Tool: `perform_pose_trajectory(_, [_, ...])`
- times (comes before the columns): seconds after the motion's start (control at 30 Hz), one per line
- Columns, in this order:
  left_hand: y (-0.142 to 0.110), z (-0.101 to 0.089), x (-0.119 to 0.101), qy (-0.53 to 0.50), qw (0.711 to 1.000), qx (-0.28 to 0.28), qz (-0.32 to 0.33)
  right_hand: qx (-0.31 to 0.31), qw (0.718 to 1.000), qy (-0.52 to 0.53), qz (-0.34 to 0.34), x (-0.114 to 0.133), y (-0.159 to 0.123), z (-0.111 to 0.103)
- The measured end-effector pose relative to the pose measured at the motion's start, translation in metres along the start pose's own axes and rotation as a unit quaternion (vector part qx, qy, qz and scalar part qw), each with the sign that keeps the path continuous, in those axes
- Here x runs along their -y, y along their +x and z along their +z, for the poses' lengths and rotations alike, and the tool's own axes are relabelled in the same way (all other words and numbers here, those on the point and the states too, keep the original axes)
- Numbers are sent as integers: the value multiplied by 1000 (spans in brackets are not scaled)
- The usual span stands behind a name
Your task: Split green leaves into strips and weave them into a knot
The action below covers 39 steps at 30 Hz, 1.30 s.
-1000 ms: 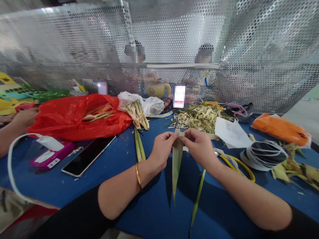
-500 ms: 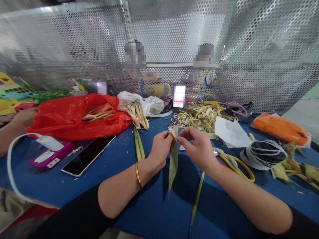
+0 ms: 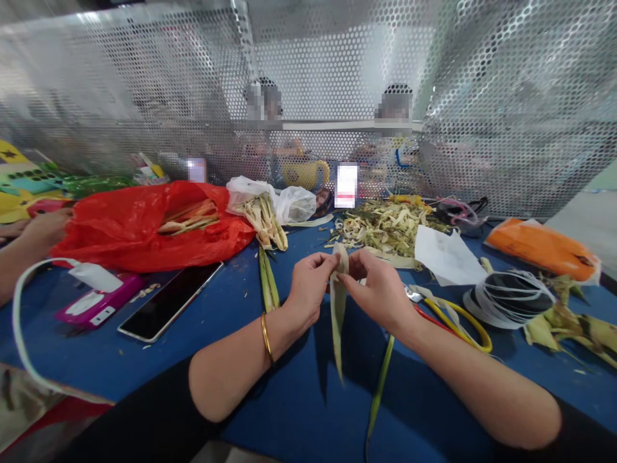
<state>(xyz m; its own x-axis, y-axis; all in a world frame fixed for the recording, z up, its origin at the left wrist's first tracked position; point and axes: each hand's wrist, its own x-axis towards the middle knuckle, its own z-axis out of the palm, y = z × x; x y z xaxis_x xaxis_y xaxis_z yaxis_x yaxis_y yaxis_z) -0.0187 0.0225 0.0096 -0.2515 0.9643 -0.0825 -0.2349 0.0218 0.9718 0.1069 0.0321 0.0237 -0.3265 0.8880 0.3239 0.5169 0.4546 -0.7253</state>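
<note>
Between my two hands hangs a pale green dried leaf strip point(image 3: 339, 315), its pointed end down above the blue table. My left hand point(image 3: 311, 283) pinches its upper part between thumb and fingertips. From the other side, my right hand point(image 3: 376, 283) grips the same strip just below the top, thumb toward me. Whatever the right fingers hold behind the leaf is hidden. Below my right wrist a thin green stalk point(image 3: 380, 386) lies on the table. Left of my left hand lie green stalks point(image 3: 268, 280) with dried husk ends.
Scissors with yellow handles point(image 3: 475, 321) and a spool of white cord point(image 3: 506, 299) lie at right. A heap of leaf scraps point(image 3: 390, 225) sits behind my hands. At left are a phone point(image 3: 171, 302), a purple power strip point(image 3: 99, 302), a red bag point(image 3: 120, 225) and another person's hand point(image 3: 48, 231).
My right hand has moved left and closed onto the strip. The leaf has turned, its top now upright and its tip swung slightly right. More of the scissors shows.
</note>
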Motion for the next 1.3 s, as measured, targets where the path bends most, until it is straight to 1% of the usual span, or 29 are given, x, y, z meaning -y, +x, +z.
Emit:
perform_pose_trajectory(0.13, [-2,1,-1,11,1000,3,2,-25,998,45,24,-7,4,1])
perform_pose_trajectory(0.27, [-2,2,0,21,1000,15,2,-37,997,55,39,-9,6,0])
perform_pose_trajectory(0.37, [-2,2,1,26,1000,14,4,-40,999,32,12,-7,4,0])
perform_pose_trajectory(0.47, [-1,1,1,20,1000,17,3,-70,996,-25,-42,-4,0,-1])
perform_pose_trajectory(0.53, [0,0,1,12,1000,15,3,-80,994,-38,-65,-2,-2,-1])
perform_pose_trajectory(0.6, [1,0,1,7,1000,8,8,-63,996,-11,-55,-1,-2,0])
perform_pose_trajectory(0.73, [2,0,1,14,1000,5,14,-5,998,64,5,-2,1,3])
perform_pose_trajectory(0.8, [2,0,0,22,999,11,23,-7,998,66,9,-3,1,4])
perform_pose_trajectory(0.87, [3,0,1,30,999,12,37,-28,999,38,-7,-3,0,4])
perform_pose_trajectory(0.97, [5,-2,3,37,998,1,44,-68,996,-11,-51,-1,-3,1])
perform_pose_trajectory(1.13, [13,-5,5,23,999,-18,42,-86,986,-30,-142,9,-6,-7])
perform_pose_trajectory(1.3, [19,-8,4,7,999,-51,18,-99,964,-28,-246,22,-7,-22])
